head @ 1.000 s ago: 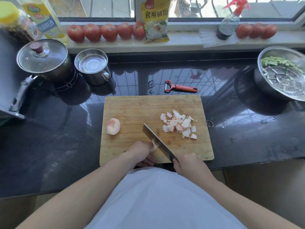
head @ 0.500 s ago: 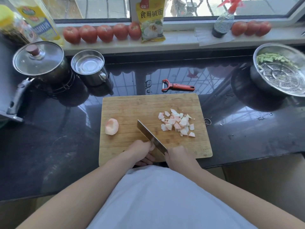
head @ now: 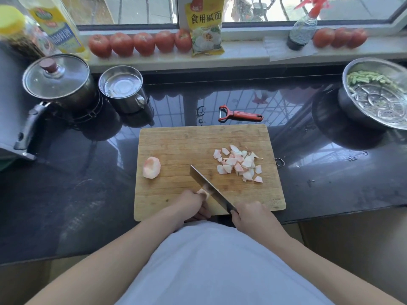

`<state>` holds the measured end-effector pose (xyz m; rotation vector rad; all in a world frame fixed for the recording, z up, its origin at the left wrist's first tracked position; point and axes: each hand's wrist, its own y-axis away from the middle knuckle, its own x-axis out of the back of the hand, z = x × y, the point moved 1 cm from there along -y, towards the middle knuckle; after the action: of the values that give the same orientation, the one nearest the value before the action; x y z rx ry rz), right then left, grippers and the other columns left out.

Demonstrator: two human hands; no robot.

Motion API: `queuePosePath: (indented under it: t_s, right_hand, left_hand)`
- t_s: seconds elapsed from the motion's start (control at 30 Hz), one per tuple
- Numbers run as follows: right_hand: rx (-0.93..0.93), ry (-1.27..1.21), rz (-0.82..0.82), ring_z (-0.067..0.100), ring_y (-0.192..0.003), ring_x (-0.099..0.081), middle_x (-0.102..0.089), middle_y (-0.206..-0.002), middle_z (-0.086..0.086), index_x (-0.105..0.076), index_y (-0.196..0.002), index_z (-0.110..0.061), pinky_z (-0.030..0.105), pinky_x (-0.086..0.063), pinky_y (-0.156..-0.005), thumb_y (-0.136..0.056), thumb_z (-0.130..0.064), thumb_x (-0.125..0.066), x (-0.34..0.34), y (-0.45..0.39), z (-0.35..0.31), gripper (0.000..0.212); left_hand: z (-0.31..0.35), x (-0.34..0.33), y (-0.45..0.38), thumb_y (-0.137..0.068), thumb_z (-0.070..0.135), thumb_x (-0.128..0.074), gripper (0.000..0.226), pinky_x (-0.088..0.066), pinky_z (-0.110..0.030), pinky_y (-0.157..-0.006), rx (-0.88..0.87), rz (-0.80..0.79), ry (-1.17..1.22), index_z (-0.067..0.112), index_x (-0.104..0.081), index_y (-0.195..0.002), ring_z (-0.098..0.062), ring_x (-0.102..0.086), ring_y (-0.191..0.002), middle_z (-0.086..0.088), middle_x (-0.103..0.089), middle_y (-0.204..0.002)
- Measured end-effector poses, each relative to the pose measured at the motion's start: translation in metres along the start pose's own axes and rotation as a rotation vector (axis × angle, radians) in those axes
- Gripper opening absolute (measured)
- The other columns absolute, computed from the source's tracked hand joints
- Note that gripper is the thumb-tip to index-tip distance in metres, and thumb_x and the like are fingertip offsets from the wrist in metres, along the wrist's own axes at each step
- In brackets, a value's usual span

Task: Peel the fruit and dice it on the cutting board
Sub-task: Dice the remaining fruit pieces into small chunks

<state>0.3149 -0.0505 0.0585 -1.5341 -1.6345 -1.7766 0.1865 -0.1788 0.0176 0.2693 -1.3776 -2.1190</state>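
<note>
While right hand (head: pixel 253 216) grips knife (head: pixel 209 190) handle, left hand (head: pixel 189 203) curled, pinching fruit piece (head: pixel 203 192)

Left hand (head: pixel 191 202) at 6 o'clock, fingers curled, pinching a fruit piece (head: pixel 203 192). Right hand (head: pixel 252 216) at 5 o'clock, gripping the knife (head: pixel 209 188), blade toward 11 o'clock. Both forearms bare.

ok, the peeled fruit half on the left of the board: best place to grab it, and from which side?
Grip the fruit half across its rounded sides, coming down from above with the left hand, which is nearer. It seems to rest flat on the cutting board with nothing touching it, so fingers can close around it. It is peeled, so probably slippery.
</note>
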Motion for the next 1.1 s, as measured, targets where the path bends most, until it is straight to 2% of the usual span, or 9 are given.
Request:
queuePosePath:
  t_s: [0.1, 0.17, 0.33, 0.6, 0.67, 0.73, 0.87, 0.97, 1.1]
  right_hand:
    - [0.007, 0.048, 0.011, 0.031, -0.073, -0.05, -0.042, -0.068, 0.001, -0.049, -0.087, -0.015, 0.036, -0.038, -0.065, -0.104, -0.022, -0.04, 0.0, 0.001, 0.0, 0.022]
    - [0.013, 0.079, 0.008, 0.03, -0.071, -0.047, -0.042, -0.067, 0.001, -0.055, -0.09, -0.014, 0.035, -0.036, -0.064, -0.104, -0.021, -0.04, -0.001, 0.001, 0.0, 0.021]
    - [0.044, 0.131, 0.026, 0.027, -0.068, -0.05, -0.067, -0.084, 0.007, -0.06, -0.092, -0.015, 0.034, -0.042, -0.065, -0.099, -0.019, -0.044, -0.013, -0.004, 0.006, 0.018]
    - [0.054, 0.107, 0.033, 0.031, -0.067, -0.046, -0.055, -0.078, 0.004, -0.058, -0.099, -0.017, 0.034, -0.037, -0.058, -0.098, -0.017, -0.045, -0.013, 0.001, 0.009, 0.013]
    - [0.036, 0.088, 0.014, 0.03, -0.066, -0.046, -0.057, -0.078, 0.006, -0.057, -0.092, -0.016, 0.034, -0.041, -0.058, -0.097, -0.015, -0.046, -0.013, -0.002, 0.006, 0.012]
    - [0.006, 0.109, -0.033, 0.027, -0.064, -0.044, -0.054, -0.077, 0.006, -0.055, -0.088, -0.016, 0.033, -0.036, -0.055, -0.098, -0.013, -0.044, -0.012, -0.01, -0.002, 0.015]
    - [0.025, 0.082, 0.028, 0.03, -0.069, -0.05, -0.067, -0.088, 0.011, -0.064, -0.097, -0.011, 0.033, -0.033, -0.059, -0.1, -0.014, -0.042, -0.012, -0.025, -0.016, 0.023]
    - [0.059, 0.085, 0.081, 0.03, -0.075, -0.061, -0.069, -0.088, 0.009, -0.059, -0.091, -0.013, 0.033, -0.035, -0.06, -0.101, -0.015, -0.041, -0.011, -0.02, -0.013, 0.02]
    - [0.042, 0.069, 0.066, 0.03, -0.076, -0.062, -0.068, -0.087, 0.009, -0.052, -0.086, -0.015, 0.036, -0.04, -0.063, -0.103, -0.02, -0.041, -0.006, -0.004, -0.001, 0.021]
  left_hand:
    - [-0.002, -0.002, -0.003, -0.106, 0.038, -0.049, 0.045, -0.06, -0.038, -0.085, 0.011, -0.002, 0.027, -0.001, -0.071, -0.115, -0.029, -0.076, -0.082, -0.011, -0.079, -0.08]
    - [-0.003, -0.003, -0.007, -0.106, 0.035, -0.049, 0.045, -0.058, -0.042, -0.091, 0.017, -0.005, 0.041, -0.002, -0.07, -0.115, -0.029, -0.074, -0.081, -0.013, -0.079, -0.081]
    - [-0.002, -0.005, -0.008, -0.107, 0.028, -0.043, 0.044, -0.059, -0.043, -0.089, 0.033, 0.01, 0.045, -0.007, -0.069, -0.115, -0.029, -0.073, -0.079, -0.016, -0.079, -0.083]
    - [0.003, -0.006, -0.002, -0.107, 0.03, -0.045, 0.046, -0.058, -0.04, -0.089, 0.042, 0.027, 0.027, -0.008, -0.07, -0.117, -0.03, -0.072, -0.082, -0.019, -0.079, -0.094]
    - [0.002, -0.006, -0.003, -0.106, 0.038, -0.05, 0.05, -0.057, -0.035, -0.081, 0.046, 0.035, 0.017, -0.006, -0.072, -0.113, -0.029, -0.073, -0.081, -0.017, -0.079, -0.089]
    - [0.002, -0.006, -0.005, -0.103, 0.039, -0.053, 0.047, -0.053, -0.03, -0.071, 0.044, 0.044, 0.022, -0.003, -0.073, -0.104, -0.027, -0.071, -0.072, -0.015, -0.079, -0.082]
    - [-0.001, -0.006, -0.005, -0.104, 0.036, -0.05, 0.039, -0.05, -0.027, -0.063, 0.041, 0.063, 0.01, 0.005, -0.071, -0.092, -0.024, -0.068, -0.064, -0.014, -0.078, -0.079]
    - [-0.002, -0.004, -0.002, -0.105, 0.037, -0.05, 0.04, -0.052, -0.027, -0.066, 0.036, 0.07, 0.008, 0.005, -0.073, -0.097, -0.023, -0.069, -0.065, -0.012, -0.079, -0.078]
    - [-0.001, -0.003, 0.002, -0.105, 0.031, -0.051, 0.035, -0.058, -0.035, -0.077, 0.016, 0.046, 0.045, 0.002, -0.07, -0.099, -0.028, -0.072, -0.073, -0.02, -0.078, -0.093]
